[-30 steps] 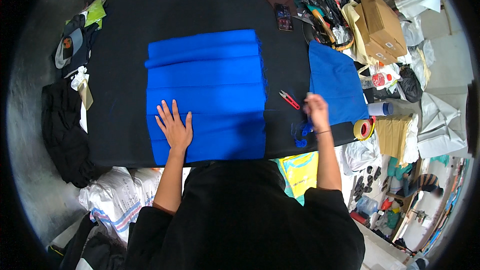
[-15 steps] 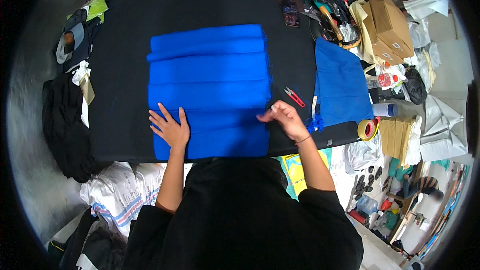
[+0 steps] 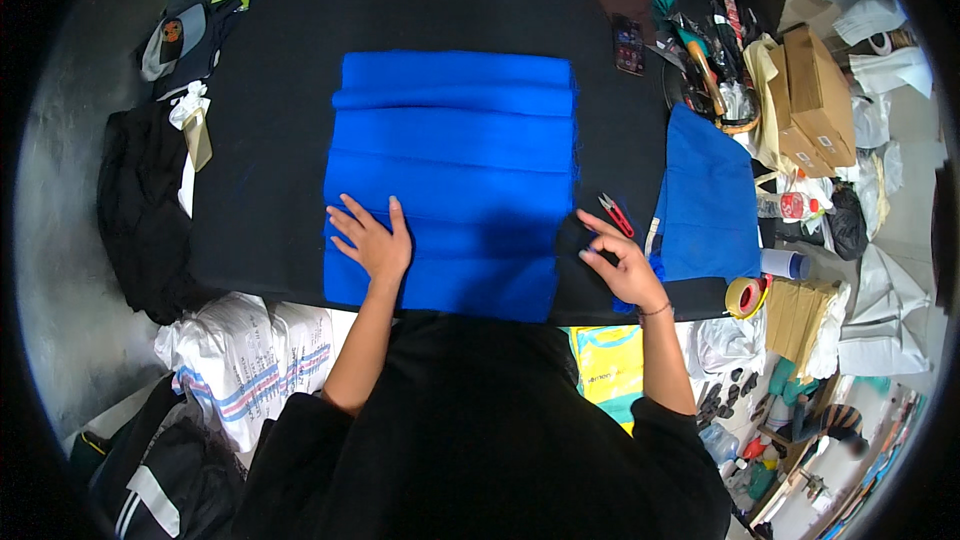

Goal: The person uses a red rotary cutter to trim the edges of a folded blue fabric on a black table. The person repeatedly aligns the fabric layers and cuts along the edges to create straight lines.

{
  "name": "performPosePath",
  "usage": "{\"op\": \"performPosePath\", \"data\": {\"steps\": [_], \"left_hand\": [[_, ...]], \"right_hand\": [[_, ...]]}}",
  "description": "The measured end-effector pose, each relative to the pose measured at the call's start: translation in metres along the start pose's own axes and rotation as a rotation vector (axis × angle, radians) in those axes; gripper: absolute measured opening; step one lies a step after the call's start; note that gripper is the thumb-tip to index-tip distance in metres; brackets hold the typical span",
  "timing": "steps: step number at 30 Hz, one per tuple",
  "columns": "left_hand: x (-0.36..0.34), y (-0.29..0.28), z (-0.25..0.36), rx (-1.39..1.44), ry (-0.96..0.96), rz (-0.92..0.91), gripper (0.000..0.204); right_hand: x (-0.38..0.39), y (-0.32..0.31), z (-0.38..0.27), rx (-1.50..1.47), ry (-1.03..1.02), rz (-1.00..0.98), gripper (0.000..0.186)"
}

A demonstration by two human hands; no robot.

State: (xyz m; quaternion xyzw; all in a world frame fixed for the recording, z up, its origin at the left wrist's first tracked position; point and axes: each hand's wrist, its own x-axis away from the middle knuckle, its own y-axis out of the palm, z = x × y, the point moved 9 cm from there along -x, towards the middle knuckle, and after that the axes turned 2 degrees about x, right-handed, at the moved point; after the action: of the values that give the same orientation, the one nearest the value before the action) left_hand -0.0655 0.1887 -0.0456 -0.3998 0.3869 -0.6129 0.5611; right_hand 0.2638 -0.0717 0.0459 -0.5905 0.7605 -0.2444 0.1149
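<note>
My left hand [image 3: 374, 238] lies with spread fingers on a bright blue cloth [image 3: 450, 140], which has horizontal folds and a frayed right edge. Just right of that cloth, my right hand [image 3: 622, 268] has its index finger extended and the other fingers curled toward the thumb; what they may hold is too small to make out. Above it lie red-handled thread snips [image 3: 618, 215]. Tangled blue thread [image 3: 656, 268] is partly hidden behind this hand, beside a duller blue cloth [image 3: 708, 205] on the black table surface [image 3: 450, 0].
A dark phone [image 3: 628, 45], cardboard boxes [image 3: 815, 90], a tape roll [image 3: 744, 297] and a blue-white cylinder [image 3: 785, 263] crowd the right side. Black clothing [image 3: 145, 200] and a cap [image 3: 170, 35] lie at the left edge. White sacks [image 3: 240, 360] sit below the table.
My right hand moved from the blue thread leftward to the cloth's frayed edge, then slightly back right. My left hand stays on the cloth. The whole view has shifted.
</note>
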Motion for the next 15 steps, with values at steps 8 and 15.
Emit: {"op": "performPosePath", "data": {"steps": [8, 15], "left_hand": [[0.006, 0.003, 0.004, -0.082, 0.054, 0.06, 0.101], [0.005, 0.0, 0.004, -0.093, 0.056, 0.093, 0.1]], "right_hand": [[0.062, -0.107, 0.164, -0.803, 0.313, 0.585, 0.015], [0.024, -0.036, 0.026, 0.716, 0.215, -0.101, 0.027]]}}
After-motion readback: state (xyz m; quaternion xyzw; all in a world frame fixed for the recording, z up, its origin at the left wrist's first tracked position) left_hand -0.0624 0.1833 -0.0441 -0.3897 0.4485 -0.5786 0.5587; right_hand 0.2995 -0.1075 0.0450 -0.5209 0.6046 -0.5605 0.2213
